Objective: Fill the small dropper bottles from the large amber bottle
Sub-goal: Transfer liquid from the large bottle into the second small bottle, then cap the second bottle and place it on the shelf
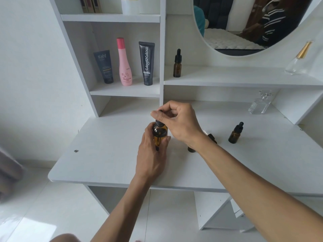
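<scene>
Head view only. Amber bottle (159, 135) upright on desk (108, 154), near middle, gripped by left hand (152, 154): fingers curled round left and back of glass, thumb (167, 139) pressed against right side, lower body hidden behind palm. Glass pipette visible through amber wall, running down inside. Black dropper cap (158, 122) at neck, just below right hand (178, 121). Right fingers bunched together and bent down over cap top, thumb tip (154, 114) meeting forefinger above it, pinching rubber bulb; bulb itself mostly hidden under fingertips, so exact contact hard to tell. Right forearm crossing desk from lower right.

Small dropper bottle (235, 133) standing upright on desk, well right of hands, cap on. Another small bottle (192, 148) just beside right wrist, mostly hidden behind it; a black cap (212, 137) poking out past forearm. Third dropper bottle (177, 64) upright on shelf (244, 79) above, cap on, well apart from hands.

Left cubby: grey tube (104, 67), pink bottle (124, 63), black tube (147, 63), side by side. Round mirror (244, 23) upper right. Clear glass bottle (260, 103) under shelf at right, another with gold cap (299, 60) on shelf.
</scene>
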`<state>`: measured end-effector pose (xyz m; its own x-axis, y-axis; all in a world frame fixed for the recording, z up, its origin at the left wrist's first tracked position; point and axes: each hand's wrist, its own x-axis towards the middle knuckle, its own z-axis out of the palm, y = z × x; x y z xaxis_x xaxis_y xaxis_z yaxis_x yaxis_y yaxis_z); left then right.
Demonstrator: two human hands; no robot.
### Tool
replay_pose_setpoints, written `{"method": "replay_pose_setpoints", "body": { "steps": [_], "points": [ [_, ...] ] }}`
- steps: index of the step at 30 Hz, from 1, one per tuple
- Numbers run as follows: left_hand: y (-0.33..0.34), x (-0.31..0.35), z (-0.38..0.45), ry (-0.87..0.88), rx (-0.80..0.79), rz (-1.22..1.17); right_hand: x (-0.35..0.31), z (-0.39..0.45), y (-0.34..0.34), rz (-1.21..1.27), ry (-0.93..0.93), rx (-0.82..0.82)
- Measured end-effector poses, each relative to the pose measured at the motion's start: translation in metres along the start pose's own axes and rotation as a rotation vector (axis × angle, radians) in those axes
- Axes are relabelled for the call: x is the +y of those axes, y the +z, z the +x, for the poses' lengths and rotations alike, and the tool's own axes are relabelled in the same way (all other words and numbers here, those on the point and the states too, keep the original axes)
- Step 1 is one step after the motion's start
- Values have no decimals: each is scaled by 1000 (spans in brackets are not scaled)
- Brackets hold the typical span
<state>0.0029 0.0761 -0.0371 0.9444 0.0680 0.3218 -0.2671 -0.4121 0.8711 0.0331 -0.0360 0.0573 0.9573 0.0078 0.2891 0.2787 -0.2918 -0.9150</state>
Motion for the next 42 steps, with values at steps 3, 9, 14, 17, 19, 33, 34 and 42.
{"method": "replay_pose_setpoints", "body": {
  "steps": [3,9,14,17,19,33,34,42],
  "points": [
    [0,0,0,2,1,0,0,-1,0,1,1,3],
    [0,1,1,8,6,5,0,-1,0,-17,1,5],
    [0,1,2,4,12,10,0,-1,-9,-7,11,7],
    [0,2,1,15,19,27,1,-2,-23,19,12,60],
    [0,2,1,15,20,34,5,-4,-38,5,19,124],
    [31,39,-26,442,300,207,87,-45,-105,-443,187,219],
    [38,43,-26,422,231,227,89,-46,-103,-463,182,212],
    [68,50,-11,26,-118,325,102,-47,-94,-523,176,243]
  ]
}}
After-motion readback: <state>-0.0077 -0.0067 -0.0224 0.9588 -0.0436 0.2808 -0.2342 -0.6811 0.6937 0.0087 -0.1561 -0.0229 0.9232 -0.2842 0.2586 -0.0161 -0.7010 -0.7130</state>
